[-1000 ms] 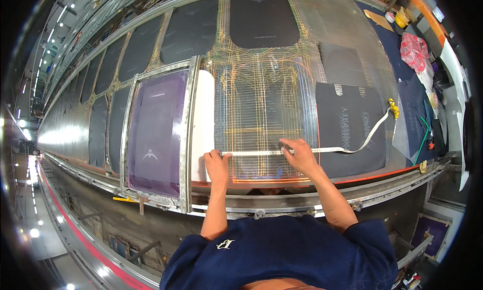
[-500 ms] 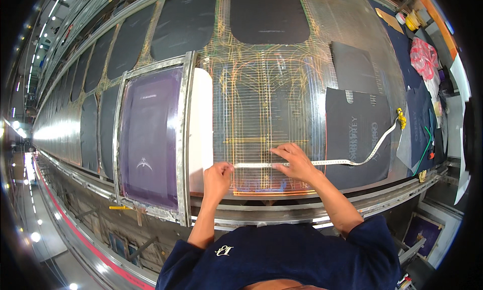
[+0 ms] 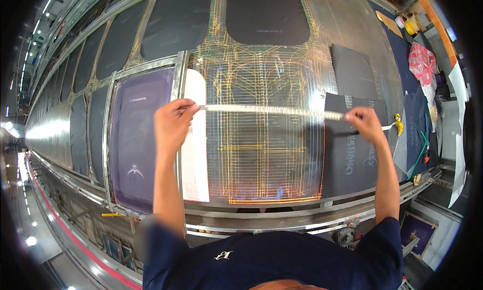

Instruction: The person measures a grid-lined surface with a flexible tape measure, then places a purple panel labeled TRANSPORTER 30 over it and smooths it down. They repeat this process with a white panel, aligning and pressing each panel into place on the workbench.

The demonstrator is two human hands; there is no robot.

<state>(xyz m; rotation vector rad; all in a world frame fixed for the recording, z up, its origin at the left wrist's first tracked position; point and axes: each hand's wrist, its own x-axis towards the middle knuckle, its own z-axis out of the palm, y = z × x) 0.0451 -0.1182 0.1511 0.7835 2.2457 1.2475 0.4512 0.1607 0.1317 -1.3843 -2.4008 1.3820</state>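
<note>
Since a moment ago both hands have risen from the near edge to mid-panel, spreading apart. The left hand (image 3: 171, 123) and right hand (image 3: 365, 123) each pinch an end of a white tape strip (image 3: 269, 110), stretched taut across the gridded mesh panel (image 3: 261, 154). Keeping it level and tight seems wise.

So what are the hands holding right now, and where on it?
A long white strip, stretched over the table: left hand pinches its left end, right hand grips near its right end.
</note>
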